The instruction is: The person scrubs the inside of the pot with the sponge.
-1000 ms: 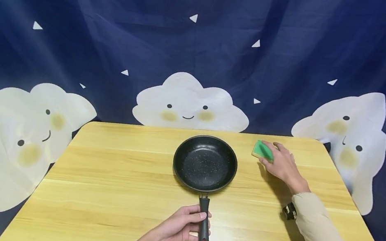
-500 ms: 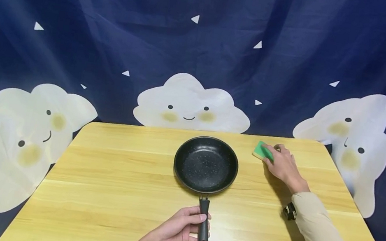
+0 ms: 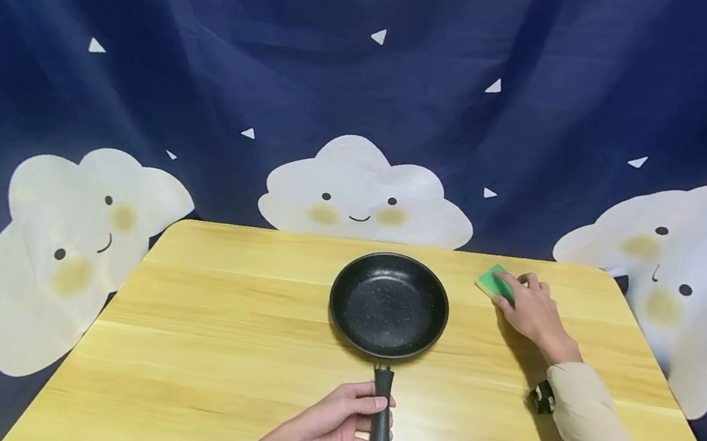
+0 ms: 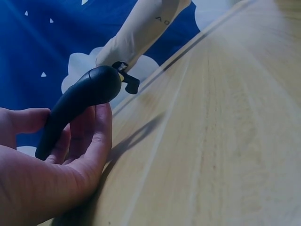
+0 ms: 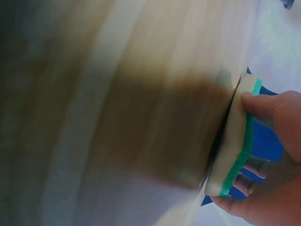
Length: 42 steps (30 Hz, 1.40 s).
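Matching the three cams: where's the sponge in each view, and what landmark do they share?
Head: right of centre, beyond and right of the pan, partly covered by the right hand; sponge.
Left wrist: not visible; the pan's handle is left of centre.
Right wrist: right of centre, pinched edge-on, green layer toward the palm.
Shared landmark: the wooden table, in all three.
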### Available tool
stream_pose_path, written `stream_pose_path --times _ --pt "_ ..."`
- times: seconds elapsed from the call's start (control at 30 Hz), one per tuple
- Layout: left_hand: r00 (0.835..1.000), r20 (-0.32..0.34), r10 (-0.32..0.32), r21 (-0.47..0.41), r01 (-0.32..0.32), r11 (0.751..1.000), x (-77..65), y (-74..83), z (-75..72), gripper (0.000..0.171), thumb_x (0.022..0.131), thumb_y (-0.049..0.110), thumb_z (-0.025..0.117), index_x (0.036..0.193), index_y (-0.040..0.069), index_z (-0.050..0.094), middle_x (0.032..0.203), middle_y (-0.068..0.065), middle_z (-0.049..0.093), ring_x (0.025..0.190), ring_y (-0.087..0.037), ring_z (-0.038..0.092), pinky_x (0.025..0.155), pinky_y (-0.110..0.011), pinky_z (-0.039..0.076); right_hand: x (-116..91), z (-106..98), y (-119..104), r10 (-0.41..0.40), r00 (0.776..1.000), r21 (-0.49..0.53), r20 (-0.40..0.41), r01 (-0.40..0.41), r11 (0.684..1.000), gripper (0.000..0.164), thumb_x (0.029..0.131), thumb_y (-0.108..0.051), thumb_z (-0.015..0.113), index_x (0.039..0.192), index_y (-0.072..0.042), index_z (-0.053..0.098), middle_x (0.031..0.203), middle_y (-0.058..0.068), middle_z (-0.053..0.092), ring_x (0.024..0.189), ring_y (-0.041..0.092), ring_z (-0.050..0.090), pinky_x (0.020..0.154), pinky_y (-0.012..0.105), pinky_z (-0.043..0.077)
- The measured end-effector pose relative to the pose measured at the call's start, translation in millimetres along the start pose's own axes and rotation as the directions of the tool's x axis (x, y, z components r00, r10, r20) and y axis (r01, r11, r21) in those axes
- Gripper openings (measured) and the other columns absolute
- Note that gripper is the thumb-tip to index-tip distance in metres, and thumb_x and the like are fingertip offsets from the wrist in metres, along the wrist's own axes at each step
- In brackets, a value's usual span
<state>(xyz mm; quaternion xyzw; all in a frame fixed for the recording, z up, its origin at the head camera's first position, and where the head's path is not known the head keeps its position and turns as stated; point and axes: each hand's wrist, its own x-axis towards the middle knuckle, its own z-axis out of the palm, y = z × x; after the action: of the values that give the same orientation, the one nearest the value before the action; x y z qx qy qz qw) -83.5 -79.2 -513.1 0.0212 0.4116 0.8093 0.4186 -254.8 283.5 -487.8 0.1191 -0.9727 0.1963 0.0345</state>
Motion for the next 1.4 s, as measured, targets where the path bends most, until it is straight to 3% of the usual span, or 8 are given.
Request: stream_pose_path --times 0.33,0.63,1.1,1.4 --pt "1.0 -0.013 -0.019 0.001 0.019 1.0 0.4 0.5 2.3 0.036 0.103 0.022 0.062 0.13 -0.001 0.053 0.097 -0.002 0.063 0.088 -0.015 0.067 0.076 -0.04 0.06 -2.2 -0.6 -0.6 0.011 1.0 0.024 -0.016 -0.011 1.0 0.051 0.103 -0.023 0.063 0.149 -0.008 0.048 0.131 0.04 0.045 0.113 0.061 0.046 0.079 0.074 0.043" --pt "1.0 -0.012 -0.016 0.003 0.016 1.0 3.0 0.5 3.4 0.036 0.103 0.021 0.061 0.129 -0.002 0.053 0.097 -0.003 0.063 0.087 -0.014 0.065 0.075 -0.039 0.06 -6.9 -2.1 2.3 0.049 0.999 0.05 0.003 -0.049 0.998 0.053 0.106 -0.024 0.057 0.154 -0.009 0.04 0.133 0.043 0.04 0.118 0.063 0.042 0.083 0.076 0.04" --pt "1.0 -0.006 -0.007 -0.009 0.007 1.0 3.5 -0.3 0.1 0.036 0.102 0.023 0.063 0.128 -0.001 0.053 0.097 -0.002 0.064 0.088 -0.014 0.066 0.076 -0.038 0.059 -15.6 -4.5 -5.6 0.015 0.997 0.065 -0.075 -0.011 0.998 0.05 0.105 -0.03 0.059 0.15 -0.013 0.046 0.129 0.04 0.044 0.112 0.062 0.045 0.08 0.077 0.04" --pt "1.0 -0.011 -0.015 -0.008 0.015 1.0 3.5 -0.2 0.2 0.038 0.102 0.023 0.063 0.128 -0.002 0.053 0.097 -0.002 0.064 0.088 -0.014 0.066 0.077 -0.037 0.059 -21.5 -13.3 -26.5 -0.055 0.989 0.055 -0.137 0.063 0.996 0.048 0.104 -0.029 0.062 0.147 -0.012 0.05 0.124 0.036 0.048 0.107 0.057 0.049 0.077 0.07 0.043"
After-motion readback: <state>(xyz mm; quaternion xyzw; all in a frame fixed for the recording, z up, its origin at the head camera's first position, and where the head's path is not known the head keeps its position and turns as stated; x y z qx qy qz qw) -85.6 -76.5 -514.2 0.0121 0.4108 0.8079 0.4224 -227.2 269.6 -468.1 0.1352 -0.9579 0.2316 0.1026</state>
